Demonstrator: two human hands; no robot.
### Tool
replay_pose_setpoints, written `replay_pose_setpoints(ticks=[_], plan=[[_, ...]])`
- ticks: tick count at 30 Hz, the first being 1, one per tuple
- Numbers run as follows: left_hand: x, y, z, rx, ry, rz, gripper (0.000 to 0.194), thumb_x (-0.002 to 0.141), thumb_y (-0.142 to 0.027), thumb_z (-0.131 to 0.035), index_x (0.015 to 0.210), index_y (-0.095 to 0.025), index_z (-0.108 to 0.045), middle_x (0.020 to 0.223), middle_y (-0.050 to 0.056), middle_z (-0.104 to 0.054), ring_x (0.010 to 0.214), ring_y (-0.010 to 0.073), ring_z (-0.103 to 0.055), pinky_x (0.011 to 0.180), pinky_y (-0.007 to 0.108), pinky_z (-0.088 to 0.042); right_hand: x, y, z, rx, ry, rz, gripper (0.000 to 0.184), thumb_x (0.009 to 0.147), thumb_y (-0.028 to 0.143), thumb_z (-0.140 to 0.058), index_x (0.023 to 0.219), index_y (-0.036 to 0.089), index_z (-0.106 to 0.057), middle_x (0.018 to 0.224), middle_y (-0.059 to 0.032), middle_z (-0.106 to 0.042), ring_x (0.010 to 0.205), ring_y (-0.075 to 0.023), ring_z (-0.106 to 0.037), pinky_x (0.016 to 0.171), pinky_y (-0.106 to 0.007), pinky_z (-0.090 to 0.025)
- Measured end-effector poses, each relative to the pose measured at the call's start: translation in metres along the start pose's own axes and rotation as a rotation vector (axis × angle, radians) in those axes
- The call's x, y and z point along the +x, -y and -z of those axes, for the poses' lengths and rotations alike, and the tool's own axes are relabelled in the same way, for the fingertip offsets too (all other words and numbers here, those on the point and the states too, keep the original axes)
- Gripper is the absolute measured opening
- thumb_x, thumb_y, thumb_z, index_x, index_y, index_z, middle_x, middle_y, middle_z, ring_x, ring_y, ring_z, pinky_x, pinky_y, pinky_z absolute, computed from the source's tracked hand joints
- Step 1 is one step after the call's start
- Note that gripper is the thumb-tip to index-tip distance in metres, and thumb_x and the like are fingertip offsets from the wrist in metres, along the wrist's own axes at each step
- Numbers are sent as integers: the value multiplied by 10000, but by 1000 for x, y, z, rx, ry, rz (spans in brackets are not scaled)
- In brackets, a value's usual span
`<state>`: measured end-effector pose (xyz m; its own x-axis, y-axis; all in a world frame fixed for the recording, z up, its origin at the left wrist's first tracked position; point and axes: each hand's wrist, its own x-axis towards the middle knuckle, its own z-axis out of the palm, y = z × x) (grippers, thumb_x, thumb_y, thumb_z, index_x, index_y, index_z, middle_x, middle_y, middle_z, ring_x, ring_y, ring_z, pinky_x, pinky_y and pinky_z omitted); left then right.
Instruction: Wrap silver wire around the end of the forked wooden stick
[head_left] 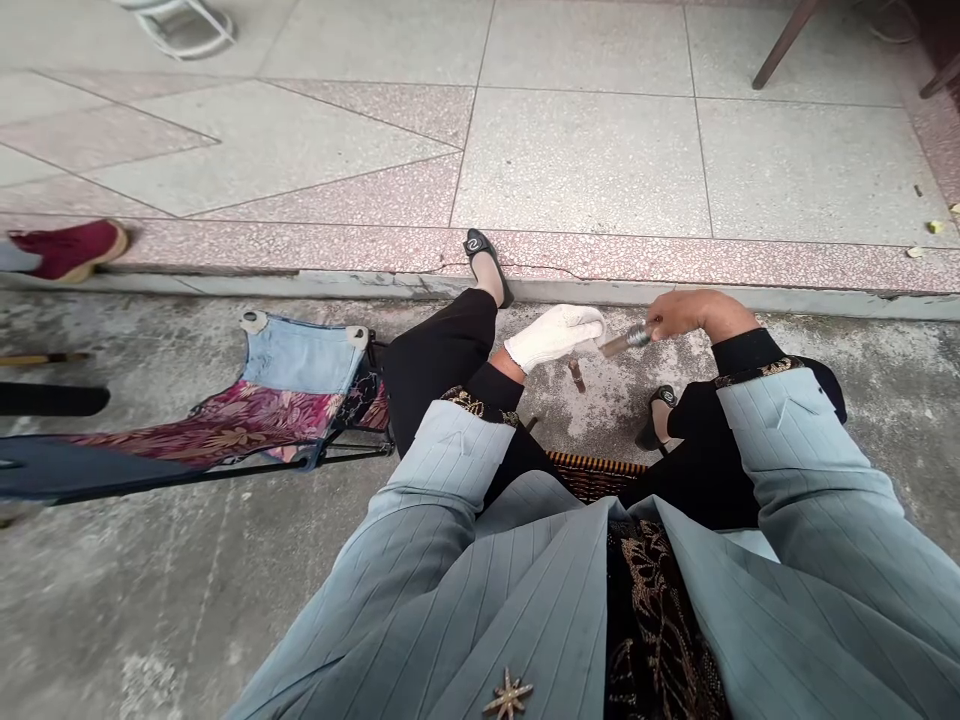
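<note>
My left hand wears a white knitted glove. Its fingers are closed, and what they hold, if anything, cannot be made out. In my bare right hand is a short metal tool with a ridged, coil-like section beside the fingers and a flatter, brownish end. That end points left, close to the gloved fingertips; whether they touch cannot be told. A small brown piece, perhaps wood, shows below the glove, over the concrete ground.
A folding recliner with denim and maroon floral cloth stands left. A stone step runs across in front, with my left foot against it. Part of a woven seat shows between my legs. Someone's red shoe is far left.
</note>
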<state>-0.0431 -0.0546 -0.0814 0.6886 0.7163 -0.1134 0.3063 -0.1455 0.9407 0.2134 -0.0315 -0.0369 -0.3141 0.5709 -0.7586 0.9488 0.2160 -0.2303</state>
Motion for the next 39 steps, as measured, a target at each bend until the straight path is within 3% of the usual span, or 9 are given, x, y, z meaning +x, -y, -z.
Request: replay_pose_setpoints(ticks=[3, 5, 9, 13, 18, 22, 29, 36, 39], plan=[[1, 3, 4, 1, -79, 21, 339, 915, -463, -572, 872, -141, -669, 702, -10, -577, 581, 97, -453, 561, 221, -348, -6, -3, -1, 187, 232, 248, 231, 825, 315, -722, 975, 149, -780, 773, -27, -684, 707, -160, -580, 695, -294, -424], [4, 4, 4, -28, -143, 15, 317, 932, -428, -556, 886, -139, -678, 695, -8, -567, 571, 91, -431, 559, 220, -338, -17, -5, 2, 350, 241, 418, 372, 798, 426, -757, 1049, 153, -780, 813, -20, -694, 720, -149, -578, 716, -290, -449], [9, 8, 0, -173, -219, -35, 325, 942, -447, -582, 945, -138, -684, 682, -12, -520, 567, 86, -414, 542, 210, -331, -41, -11, 11, 730, -245, 521, 500, 762, 525, -796, 1101, 160, -766, 903, -44, -718, 778, -154, -614, 741, -298, -501], [7, 10, -8, -244, -35, -24, 383, 975, -507, -561, 1002, -148, -692, 626, -35, -452, 530, 81, -398, 512, 197, -325, -44, -16, 16, 993, -819, 390, 468, 819, 595, -754, 996, 163, -726, 885, -72, -701, 783, -173, -637, 711, -310, -549], [2, 3, -10, -295, 182, -8, 462, 927, -590, -629, 962, -139, -717, 603, -32, -469, 498, 72, -365, 483, 203, -302, -25, -20, 16, 1033, -970, 123, 464, 884, 616, -681, 999, 166, -697, 844, -79, -677, 759, -181, -639, 682, -313, -559], [-2, -8, -7, -340, 258, -18, 502, 874, -620, -688, 891, -119, -729, 646, 0, -549, 517, 64, -379, 493, 208, -301, -11, -20, 12, 775, -901, -74, 326, 902, 391, -699, 1081, 121, -733, 903, -104, -707, 794, -199, -648, 716, -329, -518], [-3, -5, -1, -410, 126, -10, 490, 836, -604, -737, 825, -115, -703, 605, -9, -543, 478, 50, -349, 460, 204, -258, -2, -10, 10, 71, -527, -241, 318, 906, 305, -658, 1145, 130, -773, 1120, -156, -742, 1038, -295, -659, 790, -337, -440], [-5, -8, 3, -527, -31, -50, 444, 845, -539, -758, 797, -105, -676, 588, -19, -516, 459, 34, -310, 435, 204, -216, -7, -16, 2, 154, 112, 180, 332, 827, 364, -756, 1096, 177, -816, 929, -65, -766, 847, -206, -654, 782, -308, -457], [-3, -7, 6, -585, -122, -30, 444, 836, -546, -756, 782, -119, -650, 552, -45, -459, 440, 35, -277, 410, 204, -204, -19, -18, 4, 363, 222, 388, 535, 749, 523, -809, 1158, 178, -798, 931, -46, -764, 825, -180, -642, 799, -305, -482]])
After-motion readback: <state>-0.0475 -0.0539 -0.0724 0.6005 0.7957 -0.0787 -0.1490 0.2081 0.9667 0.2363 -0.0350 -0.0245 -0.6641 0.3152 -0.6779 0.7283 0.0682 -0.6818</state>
